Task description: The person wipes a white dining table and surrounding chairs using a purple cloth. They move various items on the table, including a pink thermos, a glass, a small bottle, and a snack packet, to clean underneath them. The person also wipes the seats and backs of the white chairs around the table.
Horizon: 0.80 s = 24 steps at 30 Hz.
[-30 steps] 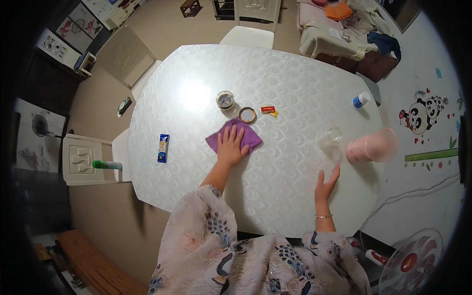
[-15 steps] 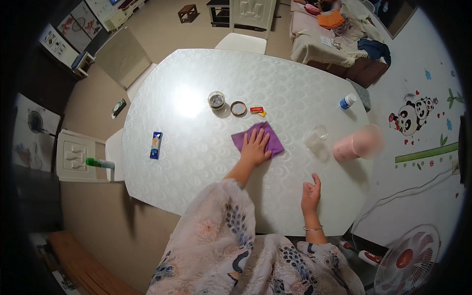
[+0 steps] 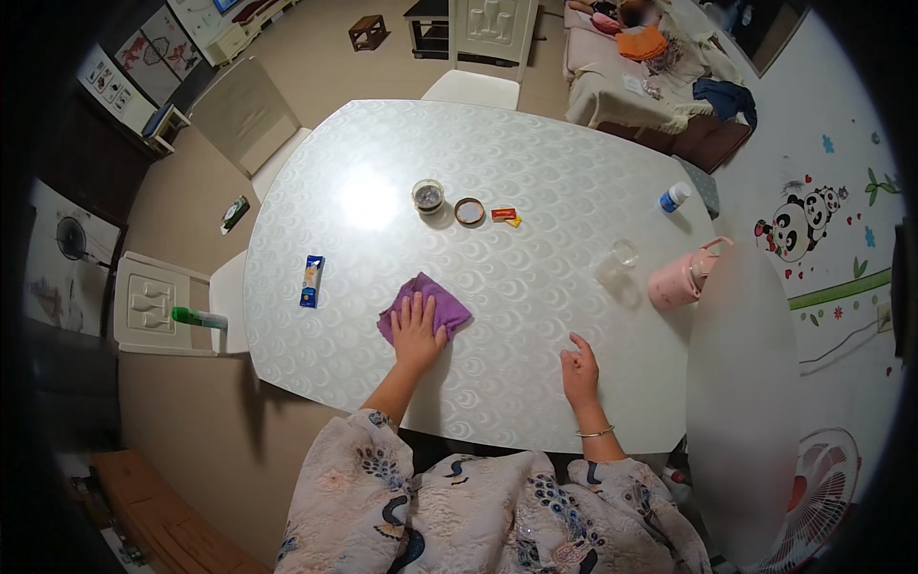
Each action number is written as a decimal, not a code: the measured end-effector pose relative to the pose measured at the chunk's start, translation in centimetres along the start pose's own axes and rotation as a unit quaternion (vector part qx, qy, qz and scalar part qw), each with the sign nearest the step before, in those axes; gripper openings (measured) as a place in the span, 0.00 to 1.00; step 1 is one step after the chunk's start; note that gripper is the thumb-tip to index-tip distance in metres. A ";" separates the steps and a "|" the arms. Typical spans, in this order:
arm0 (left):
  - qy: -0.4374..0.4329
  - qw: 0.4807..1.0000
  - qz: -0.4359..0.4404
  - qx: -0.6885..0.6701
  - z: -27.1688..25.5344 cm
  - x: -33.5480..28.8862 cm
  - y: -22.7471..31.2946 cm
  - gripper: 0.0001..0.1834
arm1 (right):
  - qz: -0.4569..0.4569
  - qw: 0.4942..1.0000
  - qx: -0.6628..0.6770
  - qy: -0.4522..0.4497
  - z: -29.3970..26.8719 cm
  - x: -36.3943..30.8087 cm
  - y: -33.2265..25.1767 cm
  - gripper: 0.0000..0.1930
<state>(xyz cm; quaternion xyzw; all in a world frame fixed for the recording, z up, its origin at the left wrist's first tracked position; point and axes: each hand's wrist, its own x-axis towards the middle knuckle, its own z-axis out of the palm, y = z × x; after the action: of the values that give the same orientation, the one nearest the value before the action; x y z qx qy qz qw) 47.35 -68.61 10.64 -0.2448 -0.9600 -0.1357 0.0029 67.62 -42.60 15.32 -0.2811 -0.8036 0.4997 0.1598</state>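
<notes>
My left hand lies flat with its fingers spread on a purple cloth, pressing it to the pale patterned table. My right hand rests over the table's right half, holding nothing; its index finger points forward and the others are loosely curled. Beyond the cloth are a glass jar with dark contents, a round lid and small red and yellow packets. A clear glass and a pink flask are to the right of my right hand. A blue packet lies at the left.
A blue-and-white bottle stands near the far right edge. White chairs stand at the far and left sides, one bearing a green tube. A fan is at lower right, partly behind a blurred patch.
My left hand has slid the cloth leftward and a little nearer across the table. My right hand has shifted slightly left. A blurred patch at the right has grown and moved down.
</notes>
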 end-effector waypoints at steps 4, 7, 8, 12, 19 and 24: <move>-0.044 0.998 0.045 -0.014 -1.4 2.3 0.7 0.37 | 0.045 0.999 0.028 -0.012 1.4 -1.4 1.3 0.18; -0.054 0.998 0.040 0.006 -1.1 5.6 -0.9 0.37 | 0.056 0.998 0.028 -0.030 3.5 -1.5 3.8 0.16; -0.049 0.998 0.042 0.001 -1.2 5.4 -1.5 0.36 | 0.060 0.997 0.009 -0.039 3.6 -1.3 2.7 0.16; -0.022 0.998 0.039 -0.044 -2.5 -0.8 -4.1 0.36 | 0.090 0.995 0.010 -0.045 4.4 -0.3 -0.4 0.14; -0.044 0.995 -0.081 0.040 -7.8 -13.2 -17.1 0.38 | -0.019 0.996 0.021 -0.079 15.8 3.5 -3.7 0.12; 0.003 0.988 -0.147 0.047 -9.8 -12.9 -26.3 0.37 | -0.182 0.958 -0.026 -0.220 30.7 6.5 -14.8 0.13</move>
<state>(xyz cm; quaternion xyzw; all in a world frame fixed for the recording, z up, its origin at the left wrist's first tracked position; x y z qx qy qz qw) 45.72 -99.45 12.34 -0.1001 -0.9909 -0.0902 -0.0024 41.60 -65.63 14.60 -0.0173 -0.8689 0.4911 0.0595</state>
